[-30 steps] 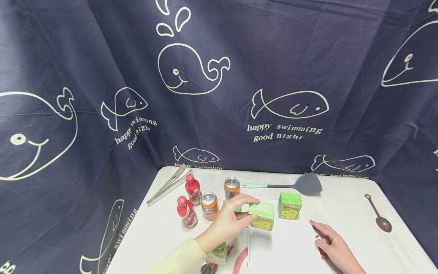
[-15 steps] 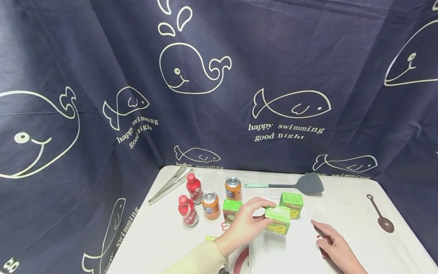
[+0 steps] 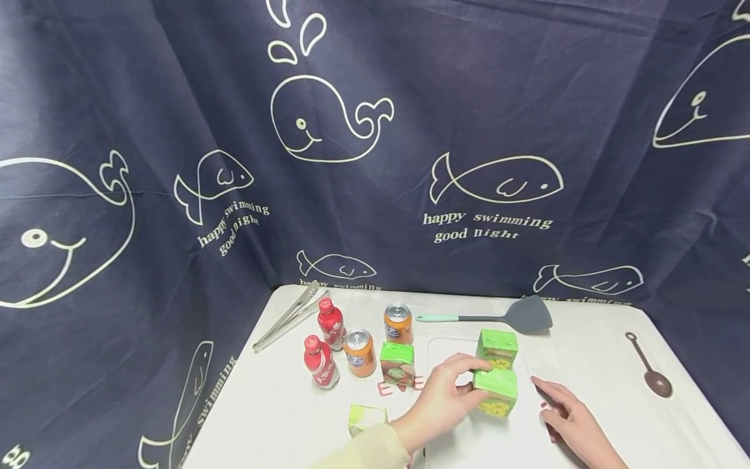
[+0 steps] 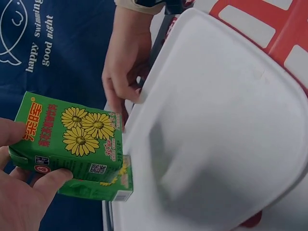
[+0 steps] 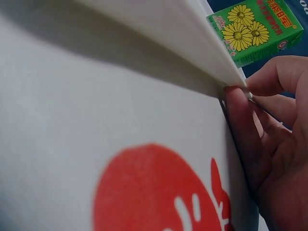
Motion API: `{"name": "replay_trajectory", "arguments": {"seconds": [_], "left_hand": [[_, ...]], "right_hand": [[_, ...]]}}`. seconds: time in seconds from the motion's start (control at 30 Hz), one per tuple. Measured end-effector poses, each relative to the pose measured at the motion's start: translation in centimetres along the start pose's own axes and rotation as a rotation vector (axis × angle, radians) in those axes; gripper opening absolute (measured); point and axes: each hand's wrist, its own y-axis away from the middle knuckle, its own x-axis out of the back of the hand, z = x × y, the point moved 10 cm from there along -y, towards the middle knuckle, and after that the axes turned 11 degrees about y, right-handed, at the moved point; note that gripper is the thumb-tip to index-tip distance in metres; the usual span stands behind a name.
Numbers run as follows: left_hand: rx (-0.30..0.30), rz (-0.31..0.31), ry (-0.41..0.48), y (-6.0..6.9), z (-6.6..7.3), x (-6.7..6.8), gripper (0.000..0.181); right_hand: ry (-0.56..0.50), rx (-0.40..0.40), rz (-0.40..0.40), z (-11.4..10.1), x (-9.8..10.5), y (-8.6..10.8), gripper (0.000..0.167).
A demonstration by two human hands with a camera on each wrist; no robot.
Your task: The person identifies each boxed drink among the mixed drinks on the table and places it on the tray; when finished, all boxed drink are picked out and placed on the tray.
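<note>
One green flower-printed carton (image 3: 495,392), pinched in my left hand (image 3: 441,396), hung above the white tray (image 4: 236,106) — near one further carton (image 3: 497,345), upright — while my right hand (image 3: 571,418) gripped the tray's rim.

The held carton (image 3: 495,385) partly hides the rear carton (image 3: 497,344). The sleeve (image 3: 364,451) covers part of the near carton (image 3: 364,415). The head view's lower edge crops the tray (image 3: 486,449).
</note>
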Motion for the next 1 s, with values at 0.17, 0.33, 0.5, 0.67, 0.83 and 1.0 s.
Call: {"name": "replay_trajectory", "arguments": {"seconds": [0.17, 0.33, 0.5, 0.67, 0.83, 1.0], "left_hand": [[-0.007, 0.0, -0.009, -0.2, -1.4, -0.7, 0.036], [-0.015, 0.012, -0.063, -0.7, -2.5, -1.3, 0.036], [-0.006, 0.02, -0.151, -0.7, -3.3, -1.7, 0.036], [-0.012, 0.009, -0.18, -0.6, -3.7, -2.2, 0.036], [-0.029, -0.003, -0.157, -0.7, -3.7, -2.5, 0.036], [-0.055, -0.011, -0.169, -0.8, -3.6, -2.8, 0.035]], "right_hand": [[0.001, 0.011, 0.011, -0.2, 0.0, 0.1, 0.061], [-0.015, 0.003, 0.008, -0.3, 0.1, 0.1, 0.061], [-0.03, -0.008, -0.01, -0.4, 0.0, 0.2, 0.061], [-0.046, 0.001, -0.004, -0.5, -0.1, 0.3, 0.06], [-0.018, 0.0, -0.012, -0.4, -0.1, 0.2, 0.06], [-0.005, -0.024, -0.042, -0.1, -0.3, 0.1, 0.062]]}}
